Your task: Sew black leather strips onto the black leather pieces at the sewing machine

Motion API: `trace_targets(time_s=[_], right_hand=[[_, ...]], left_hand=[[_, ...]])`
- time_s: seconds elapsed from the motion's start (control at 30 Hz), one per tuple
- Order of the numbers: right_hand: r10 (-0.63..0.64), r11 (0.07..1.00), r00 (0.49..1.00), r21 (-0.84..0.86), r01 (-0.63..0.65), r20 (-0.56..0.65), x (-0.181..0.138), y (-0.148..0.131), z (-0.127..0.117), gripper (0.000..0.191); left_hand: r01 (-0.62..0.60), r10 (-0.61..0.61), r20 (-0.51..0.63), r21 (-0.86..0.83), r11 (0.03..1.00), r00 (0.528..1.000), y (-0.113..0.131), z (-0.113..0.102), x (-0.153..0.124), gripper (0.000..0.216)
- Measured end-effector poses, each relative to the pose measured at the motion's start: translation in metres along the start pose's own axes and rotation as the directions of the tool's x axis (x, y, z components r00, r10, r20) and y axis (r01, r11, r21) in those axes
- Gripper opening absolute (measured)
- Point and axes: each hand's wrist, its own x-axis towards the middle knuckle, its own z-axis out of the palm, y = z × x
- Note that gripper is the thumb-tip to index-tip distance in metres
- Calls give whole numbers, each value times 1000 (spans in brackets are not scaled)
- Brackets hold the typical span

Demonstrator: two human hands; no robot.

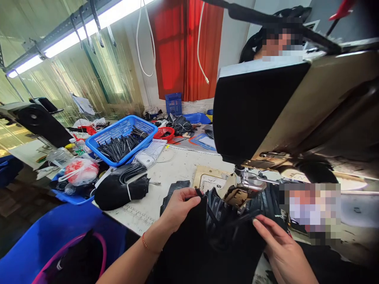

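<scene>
My left hand (181, 207) is closed, thumb and fingertips pinching the top edge of a black fabric piece (189, 248) that hangs toward me. To the right, my right hand (280, 242) pinches the end of a thin black strip (247, 217), blurred by motion. Several dark strips lie between both hands, under the sewing machine (257, 114). Just above them is the metal presser area (250, 183), close to the needle plate (207, 177). A stack of dark pieces (177, 187) rests on the table behind my left hand.
On the white table (177, 161) lies a tied black bundle (124, 187). Behind it stands a blue basket (139, 124) of black strips, beside a red basket (167, 136). A blue tub (62, 225) is at lower left. Part of another person (266, 43) shows behind the machine.
</scene>
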Motion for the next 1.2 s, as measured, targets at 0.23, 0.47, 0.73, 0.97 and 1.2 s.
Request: trace_targets(time_s=[0.23, 0.47, 0.73, 0.97, 1.2], right_hand=[[-557, 767, 819, -294, 570, 136, -11, -12, 12, 36], [-275, 927, 842, -106, 361, 465, -20, -25, 50, 42], [-264, 916, 831, -142, 375, 489, -12, -23, 62, 41], [-364, 822, 803, -242, 515, 473, -15, -12, 52, 35], [-515, 743, 770, -251, 620, 377, -44, -13, 41, 28]], left_hand=[[-78, 83, -1, 328, 942, 997, -4, 6, 18, 21], [-145, 87, 151, 425, 893, 985, 7, 22, 28, 19], [-132, 73, 195, 309, 942, 978, 0, 25, 28, 17], [-177, 154, 123, 210, 961, 980, 1, 21, 25, 16], [-122, 121, 31, 55, 991, 992, -8, 12, 4, 42]])
